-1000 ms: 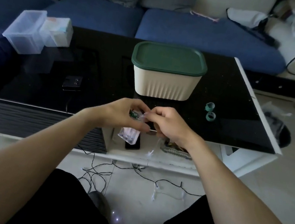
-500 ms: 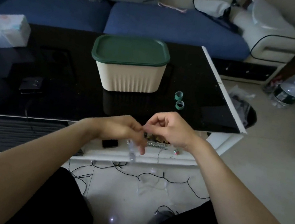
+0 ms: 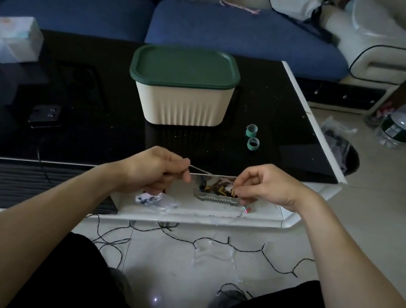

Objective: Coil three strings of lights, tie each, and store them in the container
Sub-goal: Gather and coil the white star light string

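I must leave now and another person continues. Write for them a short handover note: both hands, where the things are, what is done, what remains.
Left hand and right hand each pinch one end of a thin light-coloured strand, pulled straight between them.
Black light string lies uncoiled on the floor.
Container stands on the black table, green lid on.
Two green tie rolls lie right of it.
Done: nothing visibly stored.
Left: coil, tie, store.

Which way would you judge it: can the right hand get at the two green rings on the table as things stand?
Probably yes: the green rings lie uncovered just beyond the right hand, though it now pinches a thin wire.
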Demonstrator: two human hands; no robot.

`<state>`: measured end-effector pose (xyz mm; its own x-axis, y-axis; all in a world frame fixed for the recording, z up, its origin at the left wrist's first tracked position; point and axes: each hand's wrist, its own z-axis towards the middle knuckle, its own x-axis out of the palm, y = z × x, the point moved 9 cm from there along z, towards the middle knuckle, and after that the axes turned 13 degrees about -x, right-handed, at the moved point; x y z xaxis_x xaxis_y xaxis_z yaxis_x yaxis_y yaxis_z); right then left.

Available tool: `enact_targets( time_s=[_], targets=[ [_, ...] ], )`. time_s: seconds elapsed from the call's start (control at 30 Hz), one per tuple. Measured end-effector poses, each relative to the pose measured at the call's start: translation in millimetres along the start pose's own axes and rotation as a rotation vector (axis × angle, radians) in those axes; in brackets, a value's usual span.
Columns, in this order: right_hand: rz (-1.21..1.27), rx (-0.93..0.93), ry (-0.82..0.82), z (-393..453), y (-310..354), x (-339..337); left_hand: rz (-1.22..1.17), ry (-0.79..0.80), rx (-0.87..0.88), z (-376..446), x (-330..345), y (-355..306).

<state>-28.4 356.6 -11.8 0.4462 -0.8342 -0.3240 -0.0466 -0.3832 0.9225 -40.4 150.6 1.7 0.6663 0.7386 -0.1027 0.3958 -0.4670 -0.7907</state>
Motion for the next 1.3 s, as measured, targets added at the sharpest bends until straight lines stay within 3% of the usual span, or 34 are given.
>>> enact_targets(
  time_s=[0.13,0.27,0.37,0.5,0.6,0.73,0.9,1.17,1.3],
  targets=[
    [0.058,0.055,-0.057,-4.1,-3.6,-10.7,0.110,-0.055,-0.020,1.8,-8.3,7.5],
    [0.157,-0.022,-0.243,-0.8,10.0,-24.2,0.226,-0.114,-0.050,3.0,-17.0,15.7],
    [0.316,-0.105,-0.355,3.4,28.9,-23.2,0.267,-0.056,-0.018,0.7,-4.3,11.0],
    [0.338,-0.186,-0.280,16.8,55.3,9.5,0.191,0.014,0.075,-3.1,18.1,-7.6],
    [0.485,-0.269,-0.281,25.5,71.7,22.3,0.126,-0.075,0.153,-2.7,18.9,-19.7],
    [0.798,-0.344,-0.160,29.1,82.2,25.5,0.000,-0.208,0.237,-6.0,4.8,-31.5],
    [0.676,-0.335,-0.350,34.5,75.3,21.4,-0.132,-0.264,0.375,-17.1,-2.0,-49.4],
    [0.189,-0.432,-0.578,34.4,88.3,18.9,0.070,-0.321,0.374,-14.5,4.1,-48.2],
    [0.020,-0.454,-0.496,38.8,98.2,25.0,0.020,-0.386,0.374,-17.7,-2.2,-49.2]
  ],
)
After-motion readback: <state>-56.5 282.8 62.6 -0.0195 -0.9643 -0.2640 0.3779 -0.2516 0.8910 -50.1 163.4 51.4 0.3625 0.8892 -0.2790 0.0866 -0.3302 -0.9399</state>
